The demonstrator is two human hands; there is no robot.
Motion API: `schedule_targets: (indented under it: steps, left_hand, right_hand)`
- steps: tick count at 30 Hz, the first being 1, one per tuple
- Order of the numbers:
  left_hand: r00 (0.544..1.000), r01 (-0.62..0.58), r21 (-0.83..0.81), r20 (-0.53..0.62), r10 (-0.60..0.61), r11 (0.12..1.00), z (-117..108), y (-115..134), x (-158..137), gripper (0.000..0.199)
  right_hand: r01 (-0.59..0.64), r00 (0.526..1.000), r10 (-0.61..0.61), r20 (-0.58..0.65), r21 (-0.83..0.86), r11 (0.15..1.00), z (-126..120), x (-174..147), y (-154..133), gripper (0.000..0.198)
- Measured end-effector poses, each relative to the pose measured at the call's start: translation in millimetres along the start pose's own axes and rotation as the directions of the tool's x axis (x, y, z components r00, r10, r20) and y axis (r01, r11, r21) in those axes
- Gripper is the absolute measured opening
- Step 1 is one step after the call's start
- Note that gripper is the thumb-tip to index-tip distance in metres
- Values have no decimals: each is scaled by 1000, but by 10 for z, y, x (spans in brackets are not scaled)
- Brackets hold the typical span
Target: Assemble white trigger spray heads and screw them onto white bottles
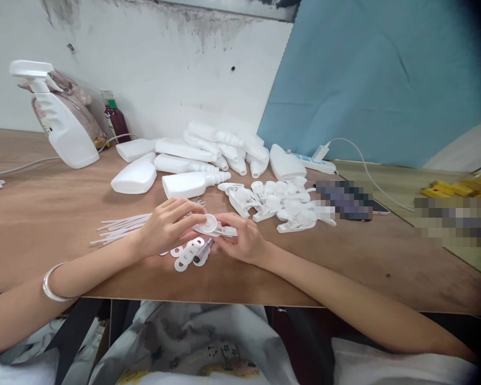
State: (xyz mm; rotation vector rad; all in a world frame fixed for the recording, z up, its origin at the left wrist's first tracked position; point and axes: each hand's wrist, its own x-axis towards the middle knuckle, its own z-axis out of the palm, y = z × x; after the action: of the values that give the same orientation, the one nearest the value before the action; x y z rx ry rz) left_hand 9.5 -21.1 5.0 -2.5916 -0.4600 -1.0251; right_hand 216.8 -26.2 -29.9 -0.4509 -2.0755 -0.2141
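Note:
A white trigger spray head (213, 226) is held between my two hands, its round collar turned up toward me. My left hand (166, 227) has its fingers closed on the collar end. Around the other end, the fingers of my right hand (243, 238) are wrapped. Just below the hands lie several flat white ring washers (182, 262), with a small silver and dark cylinder (201, 253) on top of them. Thin white dip tubes (118, 229) lie in a bundle beside and partly behind my left hand. More white spray heads (271, 199) form a pile beyond my right hand.
White empty-looking bottles (190, 183) lie heaped along the wall. An assembled spray bottle (70, 131) stands at left, near a dark bottle with a green cap (115, 118). At right are a power strip (318, 164), a white cable (366, 171) and blurred-out dark objects.

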Motion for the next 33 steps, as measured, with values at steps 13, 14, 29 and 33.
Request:
schedule_targets:
  steps: [13, 14, 29, 33]
  left_hand:
    - [995, 7, 5, 99, -8, 1000, 36, 6, -15, 15]
    - [995, -5, 4, 104, 4, 1000, 34, 5, -13, 15]
    - [990, -63, -63, 121, 70, 996, 31, -1, 6, 17]
    - [989, -49, -98, 136, 62, 994, 25, 8, 8, 17]
  right_hand:
    - [68, 996, -64, 55, -77, 995, 8, -1, -4, 42]
    - [74, 996, -70, 58, -75, 994, 4, 6, -5, 41]
    - [76, 996, -73, 43, -86, 993, 1, 34, -11, 37]
    - [64, 997, -61, 49, -68, 996, 9, 22, -7, 37]
